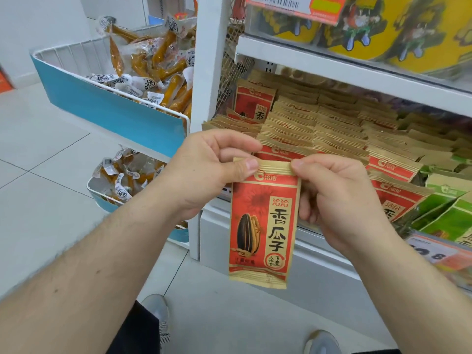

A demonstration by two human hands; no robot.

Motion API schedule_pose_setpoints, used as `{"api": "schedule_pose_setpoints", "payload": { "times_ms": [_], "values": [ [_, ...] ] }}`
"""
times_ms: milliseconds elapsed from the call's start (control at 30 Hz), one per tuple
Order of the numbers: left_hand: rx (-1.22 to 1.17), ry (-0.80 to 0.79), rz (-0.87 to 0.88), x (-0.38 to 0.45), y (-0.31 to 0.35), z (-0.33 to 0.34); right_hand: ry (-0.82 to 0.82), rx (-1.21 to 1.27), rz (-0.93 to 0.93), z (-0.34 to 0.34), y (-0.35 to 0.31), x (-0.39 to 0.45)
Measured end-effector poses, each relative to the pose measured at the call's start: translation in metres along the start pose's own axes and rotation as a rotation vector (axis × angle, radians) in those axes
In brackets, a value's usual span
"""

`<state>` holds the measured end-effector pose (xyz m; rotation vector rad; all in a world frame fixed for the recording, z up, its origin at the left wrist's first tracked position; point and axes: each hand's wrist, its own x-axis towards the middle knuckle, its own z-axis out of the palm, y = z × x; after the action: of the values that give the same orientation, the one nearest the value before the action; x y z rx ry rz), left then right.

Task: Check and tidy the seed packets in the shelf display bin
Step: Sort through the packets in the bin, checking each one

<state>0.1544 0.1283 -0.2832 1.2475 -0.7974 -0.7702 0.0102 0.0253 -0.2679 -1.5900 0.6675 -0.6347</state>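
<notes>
A red and tan seed packet (263,226) with a sunflower seed picture hangs upright in front of the shelf. My left hand (207,172) pinches its top left corner between thumb and fingers. My right hand (334,198) pinches the top right corner, its other fingers curled behind the packet's edge. Behind my hands, the shelf display bin (255,208) holds several rows of the same red and tan packets (319,129) standing on edge, front faces toward me.
Green packets (444,213) fill the bin's right end, above a price label (434,251). Yellow tubs (370,24) stand on the shelf above. To the left, two white wire baskets (107,103) with blue fronts hold orange snack packs. My shoes (155,310) stand on grey floor tiles.
</notes>
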Motion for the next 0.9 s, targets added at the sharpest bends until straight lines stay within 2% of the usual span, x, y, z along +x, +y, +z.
{"api": "schedule_pose_setpoints", "payload": {
  "times_ms": [333, 500, 567, 667, 800, 900],
  "values": [
    [-0.037, -0.010, -0.026, 0.002, -0.004, 0.002, 0.008, -0.002, 0.009, -0.003, 0.001, 0.002],
    [0.001, -0.186, -0.137, -0.004, -0.009, -0.002, 0.083, 0.109, 0.048, -0.008, -0.002, 0.006],
    [0.014, -0.164, -0.133, -0.005, -0.012, 0.000, 0.081, 0.136, 0.048, -0.010, -0.001, 0.006],
    [0.004, -0.073, -0.110, -0.004, -0.013, 0.000, -0.036, 0.016, 0.030, -0.015, 0.003, 0.005],
    [-0.096, 0.050, -0.077, -0.002, -0.008, -0.001, -0.363, -0.203, 0.116, -0.025, 0.010, 0.001],
    [-0.110, -0.002, -0.111, -0.005, -0.004, -0.001, -0.426, -0.115, 0.149, -0.028, 0.017, 0.002]
  ]
}}
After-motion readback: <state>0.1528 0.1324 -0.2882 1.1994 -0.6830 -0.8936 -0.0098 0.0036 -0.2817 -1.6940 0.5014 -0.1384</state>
